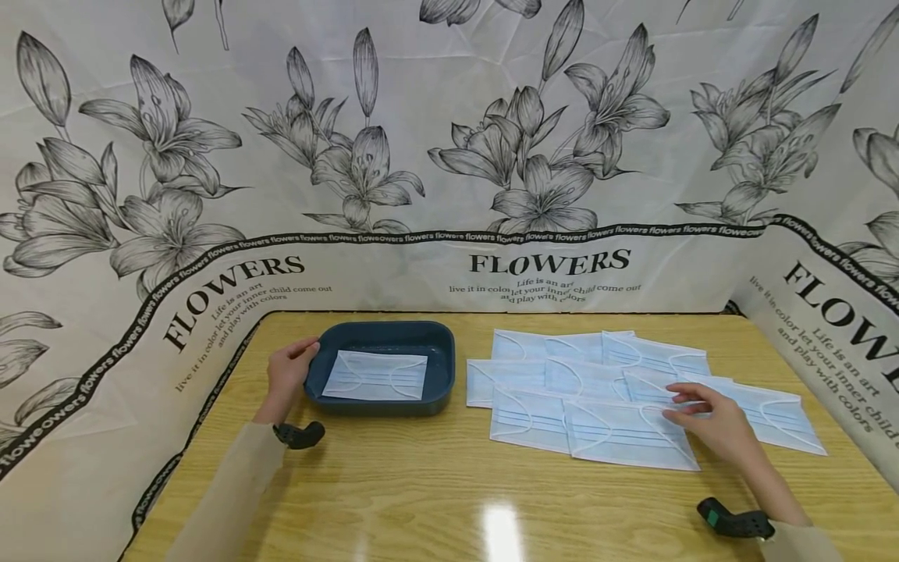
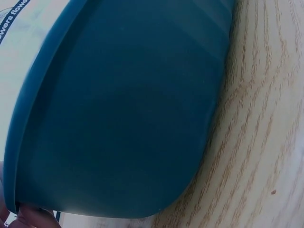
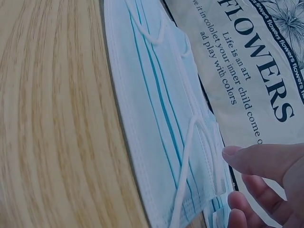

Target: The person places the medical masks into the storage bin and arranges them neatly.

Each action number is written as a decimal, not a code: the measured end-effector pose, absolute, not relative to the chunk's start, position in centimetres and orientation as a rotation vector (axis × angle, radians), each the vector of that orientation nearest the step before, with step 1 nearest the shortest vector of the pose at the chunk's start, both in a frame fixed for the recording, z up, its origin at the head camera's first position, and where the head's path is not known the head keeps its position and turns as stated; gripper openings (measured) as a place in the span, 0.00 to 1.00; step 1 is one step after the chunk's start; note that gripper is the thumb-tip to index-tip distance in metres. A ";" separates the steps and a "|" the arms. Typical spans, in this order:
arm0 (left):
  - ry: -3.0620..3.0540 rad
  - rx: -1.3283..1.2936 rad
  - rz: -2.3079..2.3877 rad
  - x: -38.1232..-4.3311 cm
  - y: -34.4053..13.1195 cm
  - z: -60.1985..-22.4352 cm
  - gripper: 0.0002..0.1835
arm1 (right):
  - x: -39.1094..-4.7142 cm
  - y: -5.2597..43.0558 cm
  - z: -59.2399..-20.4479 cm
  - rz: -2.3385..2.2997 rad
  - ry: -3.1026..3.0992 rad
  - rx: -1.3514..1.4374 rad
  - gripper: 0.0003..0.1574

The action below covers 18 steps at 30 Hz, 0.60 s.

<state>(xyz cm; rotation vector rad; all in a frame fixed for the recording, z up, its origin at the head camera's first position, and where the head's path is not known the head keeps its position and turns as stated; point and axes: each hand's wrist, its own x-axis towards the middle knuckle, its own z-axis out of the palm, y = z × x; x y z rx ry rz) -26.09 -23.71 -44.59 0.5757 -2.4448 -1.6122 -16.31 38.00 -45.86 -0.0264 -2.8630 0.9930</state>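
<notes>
My left hand pinches the left rim of a dark blue plastic basin; in the left wrist view the basin's outer wall fills most of the picture, with fingertips at its rim. Inside the basin lies one light blue face mask, flat. On the right, several overlapping face masks with white ear loops are spread on the table. Over their right part is my right hand, its thumb and fingers bent but apart. The right wrist view shows nothing between them, close beside a mask.
The wooden table ends at the back against a white cloth printed with flowers and lettering. That cloth also rises along both sides. Black bands with small devices sit on both wrists.
</notes>
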 end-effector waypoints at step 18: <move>-2.447 0.594 -1.626 -26.0 -23.7 -44.4 0.20 | -16.2 39.8 -46.4 1.036 -2.914 -0.074 0.36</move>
